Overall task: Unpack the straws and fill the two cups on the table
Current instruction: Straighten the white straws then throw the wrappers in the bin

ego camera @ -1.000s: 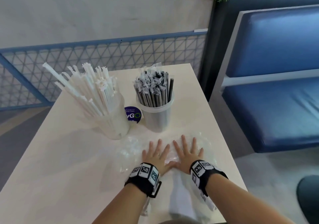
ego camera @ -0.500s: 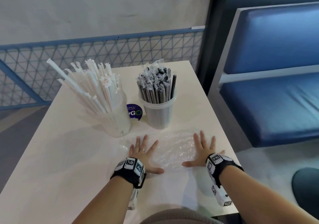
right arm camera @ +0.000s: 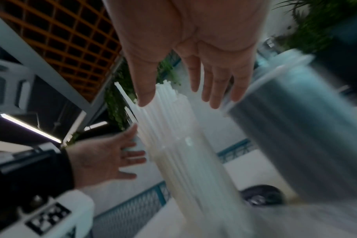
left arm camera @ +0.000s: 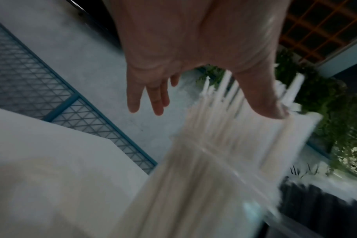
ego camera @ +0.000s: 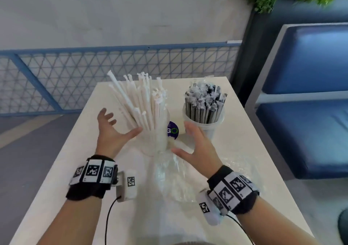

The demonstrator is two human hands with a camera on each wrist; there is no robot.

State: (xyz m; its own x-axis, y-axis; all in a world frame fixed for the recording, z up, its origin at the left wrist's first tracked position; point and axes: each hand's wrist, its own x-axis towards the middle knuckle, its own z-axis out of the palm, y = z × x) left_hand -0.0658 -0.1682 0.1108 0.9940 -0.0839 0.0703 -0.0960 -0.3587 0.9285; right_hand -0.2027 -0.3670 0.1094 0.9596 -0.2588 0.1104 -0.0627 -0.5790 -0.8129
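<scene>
A clear cup (ego camera: 160,146) packed with white paper-wrapped straws (ego camera: 143,101) stands mid-table. To its right, a second clear cup (ego camera: 208,130) holds black straws in clear wrappers (ego camera: 205,103). My left hand (ego camera: 117,129) hovers open at the left of the white-straw cup, its thumb tip at the rim. My right hand (ego camera: 185,141) is open in the gap between the two cups and holds nothing. In the wrist views, the open left hand (left arm camera: 173,67) and right hand (right arm camera: 194,61) flank the blurred white straws (right arm camera: 173,128).
An empty clear plastic wrapper (ego camera: 169,180) lies flat on the white table (ego camera: 66,197) just behind my hands. A purple round sticker (ego camera: 172,129) sits between the cups. A blue bench (ego camera: 308,131) is close on the right and a blue mesh railing (ego camera: 75,78) lies beyond.
Both hands have lifted off the flattened wrapper and moved forward and up to either side of the white-straw cup. The cups have not moved.
</scene>
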